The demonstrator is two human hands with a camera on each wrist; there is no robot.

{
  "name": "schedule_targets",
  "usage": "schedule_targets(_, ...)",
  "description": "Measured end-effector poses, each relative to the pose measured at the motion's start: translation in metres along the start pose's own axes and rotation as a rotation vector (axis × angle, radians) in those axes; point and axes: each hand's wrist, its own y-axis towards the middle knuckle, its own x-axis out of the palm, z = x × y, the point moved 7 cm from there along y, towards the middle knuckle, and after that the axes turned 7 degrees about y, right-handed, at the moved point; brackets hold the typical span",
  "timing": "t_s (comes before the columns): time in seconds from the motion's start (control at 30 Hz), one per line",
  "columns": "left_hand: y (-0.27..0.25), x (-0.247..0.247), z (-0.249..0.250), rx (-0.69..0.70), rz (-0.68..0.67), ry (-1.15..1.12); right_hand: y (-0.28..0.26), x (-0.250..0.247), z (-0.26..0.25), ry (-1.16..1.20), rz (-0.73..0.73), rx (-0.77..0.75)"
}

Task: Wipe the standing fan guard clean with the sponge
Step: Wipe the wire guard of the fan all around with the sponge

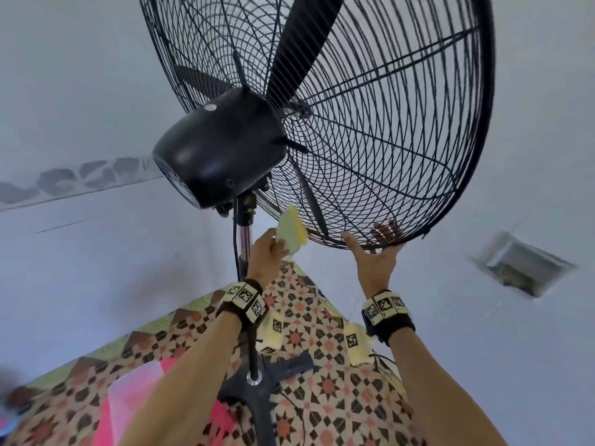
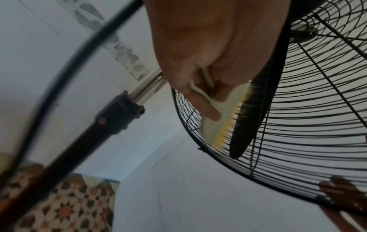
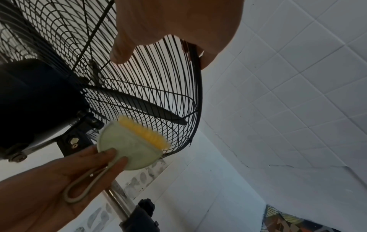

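While gripped, sponge seemingly points upward

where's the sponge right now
The sponge is held in the left hand, raised against the lower rear of the fan guard, just right of the pole below the motor housing.

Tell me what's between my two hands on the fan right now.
In the head view, a stretch of the fan guard's lower rim and one support bar lie between the left hand holding the sponge and the right hand.
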Motion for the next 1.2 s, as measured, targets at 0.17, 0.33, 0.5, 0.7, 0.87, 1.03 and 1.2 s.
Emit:
schedule_targets(0.17, 0.002, -0.023, 0.000, 0.014, 0.055, 0.049, -0.004, 0.003, -0.002, -0.007, 0.004, -0.009)
schedule_targets(0.33, 0.022, -0.032, 0.013, -0.075, 0.259, 0.175, -0.002, 0.002, -0.005, -0.006, -0.015, 0.003)
schedule_targets(0.5, 0.002, -0.020, 0.023, 0.065, -0.009, 0.112, -0.004, -0.001, -0.001, -0.027, -0.005, 0.002)
schedule_targets(0.7, 0.022, -0.054, 0.014, -0.109, 0.171, 0.171, -0.003, 0.001, -0.003, -0.068, -0.029, 0.028)
schedule_targets(0.87, 0.007, -0.033, 0.034, 0.020, -0.013, 0.049, -0.001, -0.002, 0.000, -0.059, -0.007, 0.053)
schedule_targets(1.03, 0.014, -0.055, 0.026, -0.063, 0.138, 0.136, -0.003, 0.000, -0.003, -0.055, -0.015, 0.053)
schedule_targets(1.2, 0.006, -0.031, 0.043, 0.062, 0.013, 0.142, 0.000, -0.002, -0.007, -0.059, 0.000, 0.035)
